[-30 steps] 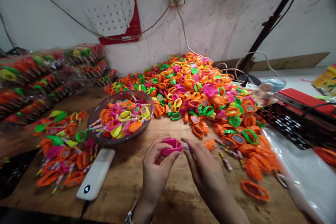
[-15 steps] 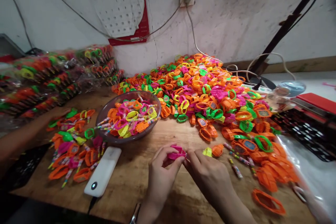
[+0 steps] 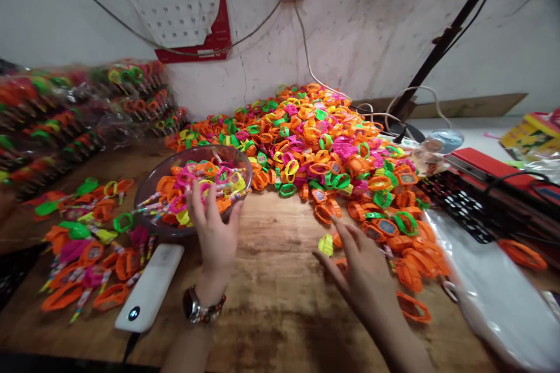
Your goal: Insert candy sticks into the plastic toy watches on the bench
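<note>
My left hand (image 3: 214, 236) is over the front right edge of a translucent purple bowl (image 3: 151, 186), fingers spread and nothing visible in them. Inside the bowl lie pink, orange and yellow plastic toy watches (image 3: 237, 182), some with patterned sticks. To the right, my right hand (image 3: 363, 265) hovers low above the table with thumb and fingers apart, holding nothing that I can see. Between its thumb and index finger lies a yellow toy watch (image 3: 325, 245). An orange piece beside it is partly hidden by the fingers.
A big heap of toy watches (image 3: 306, 134) fills the back of the table. A white power bank (image 3: 151, 288) lies at left, near loose watches (image 3: 79, 250). Bagged watches (image 3: 87, 105) are stacked at back left. Clear plastic bags (image 3: 494, 297) lie at right.
My hands have parted. The left moved left to the bowl and released the pink watch it held; the right opened and shifted right toward the yellow watch. The view turned slightly right.
</note>
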A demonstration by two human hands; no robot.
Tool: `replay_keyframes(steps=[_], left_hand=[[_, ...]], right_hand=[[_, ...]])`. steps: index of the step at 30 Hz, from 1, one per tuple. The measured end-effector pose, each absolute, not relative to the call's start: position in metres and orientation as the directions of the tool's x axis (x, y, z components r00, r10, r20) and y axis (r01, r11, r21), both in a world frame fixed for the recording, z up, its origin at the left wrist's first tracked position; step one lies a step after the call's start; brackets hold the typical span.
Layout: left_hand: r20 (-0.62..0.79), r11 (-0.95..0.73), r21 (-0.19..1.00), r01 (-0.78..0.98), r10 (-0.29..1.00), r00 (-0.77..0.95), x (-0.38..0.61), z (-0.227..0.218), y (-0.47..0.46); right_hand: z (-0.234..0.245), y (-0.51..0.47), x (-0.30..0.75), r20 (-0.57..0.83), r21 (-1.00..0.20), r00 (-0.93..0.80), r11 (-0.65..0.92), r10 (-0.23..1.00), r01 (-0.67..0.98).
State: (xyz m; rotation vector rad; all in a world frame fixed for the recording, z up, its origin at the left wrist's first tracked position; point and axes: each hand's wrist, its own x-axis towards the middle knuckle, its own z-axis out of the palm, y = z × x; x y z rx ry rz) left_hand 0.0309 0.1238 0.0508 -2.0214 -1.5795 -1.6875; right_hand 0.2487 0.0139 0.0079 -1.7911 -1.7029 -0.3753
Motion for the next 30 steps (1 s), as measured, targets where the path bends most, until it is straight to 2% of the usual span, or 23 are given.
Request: replay_keyframes(steps=[3,6,8,12,14,16,18,20,24,30], left_hand=[[0.621,-0.493,0.477,0.727,0.775,0.118,0.054,0.037,0.127],[0.356,-0.515,0.566,0.644,0.857,0.373,0.098,0.011,0.132],[0.286,-0.472,0.616,0.631,0.880,0.379,0.129,-0.006,0.146],[0.178,-0.319,0.754,0.574,0.941,0.289,0.169,-0.022,0.185],[0.120,-0.234,0.834,0.499,0.961,0.250,0.175,-0.022,0.195],[0.069,-0.156,0.911,0.381,0.970,0.232,0.175,-0.018,0.194],[0.009,-0.066,0.972,0.226,0.970,0.243,0.170,-0.011,0.183],[-0.060,0.046,0.997,0.058,0.961,0.270,0.160,-0.003,0.166],[-0.184,0.242,0.949,-0.202,0.946,0.268,0.136,0.014,0.136],[-0.283,0.358,0.781,-0.512,0.933,0.222,0.119,0.038,0.102]], right_hand=[[-0.015,0.005,0.287,0.505,-0.173,0.234,-0.168,0.831,0.970],[-0.046,0.000,0.312,0.374,-0.097,0.298,-0.283,0.878,0.954],[-0.063,0.000,0.317,0.369,-0.113,0.276,-0.252,0.888,0.961],[-0.076,-0.001,0.311,0.452,-0.159,0.262,-0.212,0.853,0.964],[-0.072,-0.003,0.308,0.482,-0.250,0.327,-0.230,0.813,0.941],[-0.060,-0.005,0.307,0.495,-0.396,0.418,-0.230,0.761,0.889],[-0.043,-0.006,0.305,0.504,-0.524,0.459,-0.164,0.731,0.836],[-0.024,-0.004,0.300,0.512,-0.600,0.441,-0.060,0.737,0.797],[0.009,0.005,0.280,0.477,-0.708,0.406,0.067,0.779,0.703],[0.033,0.016,0.243,0.407,-0.848,0.356,0.202,0.841,0.490]])
